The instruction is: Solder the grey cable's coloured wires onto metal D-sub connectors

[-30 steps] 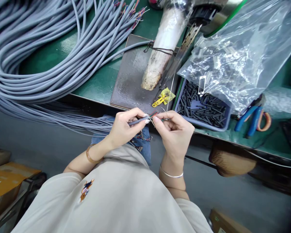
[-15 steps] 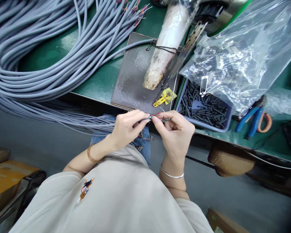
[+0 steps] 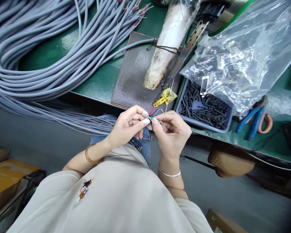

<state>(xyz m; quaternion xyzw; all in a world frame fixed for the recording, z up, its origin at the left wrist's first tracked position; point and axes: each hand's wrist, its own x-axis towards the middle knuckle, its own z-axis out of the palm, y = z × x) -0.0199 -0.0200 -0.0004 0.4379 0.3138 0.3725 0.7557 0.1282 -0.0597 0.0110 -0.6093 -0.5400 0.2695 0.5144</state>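
Left of the bin, wires are being pinched by the left hand and right hand, with light, steady pressure probably being needed to keep them separated.

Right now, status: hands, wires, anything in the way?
Left hand, right hand: fingertips close together, pinching colored wires. Wire ends splayed. Yellow piece lies beyond on dark board, not between hands.
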